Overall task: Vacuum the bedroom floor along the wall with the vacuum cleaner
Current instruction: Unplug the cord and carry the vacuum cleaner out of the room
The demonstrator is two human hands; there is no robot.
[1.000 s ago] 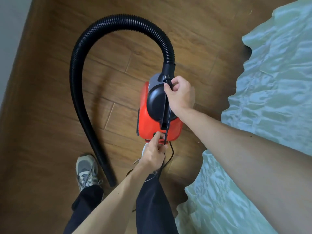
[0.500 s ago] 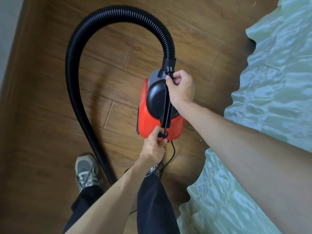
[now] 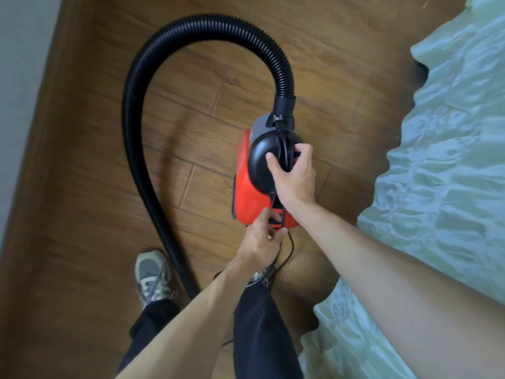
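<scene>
A small red and black vacuum cleaner [image 3: 243, 184] hangs above the wooden floor [image 3: 90, 160]. Its ribbed black hose [image 3: 207, 24] arcs up from the front, curves left and runs down to the floor beside my left shoe. My right hand [image 3: 293, 175] grips the black handle on top of the body. My left hand [image 3: 259, 243] pinches the thin black strap or cord [image 3: 284, 214] at the rear of the body. A thin black power cord [image 3: 289, 250] trails down from there.
A grey wall [image 3: 19, 91] with a brown skirting board runs along the left. A bed with a pale green cover [image 3: 442, 173] fills the right side. My grey shoe [image 3: 153, 274] and dark trouser legs stand at the bottom centre.
My right hand has slid from the hose joint at the front back onto the black top handle. My left hand stays at the rear of the vacuum body.
</scene>
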